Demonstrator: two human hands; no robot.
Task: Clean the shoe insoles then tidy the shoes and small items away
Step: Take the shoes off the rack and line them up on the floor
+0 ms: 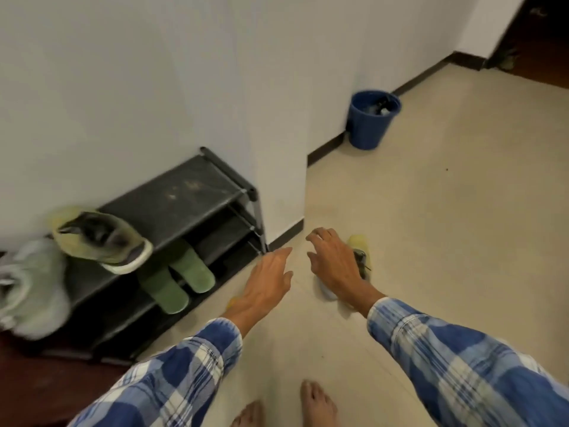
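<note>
Pale tiled floor (pixel 446 211) fills a hallway bounded by white walls (pixel 154 72) and dark skirting (pixel 326 149), where a barefoot person in blue plaid sleeves (pixel 462 359) reaches forward with both hands. The left hand (pixel 268 278) is held flat, its grip open and empty. The right hand (pixel 334 260) hovers with fingers spread over a yellow shoe (pixel 360 243) lying on the floor near the wall corner; its grip is loose, and contact cannot be made out. A black shoe rack (pixel 184 192) stands against the wall, with a yellow-green sneaker (pixel 101 238) on top, green slippers (pixel 181 275) on a lower shelf and blurred pale shoes (pixel 30 288) at its left end. A blue bin (pixel 369 124) sits by the far wall.
</note>
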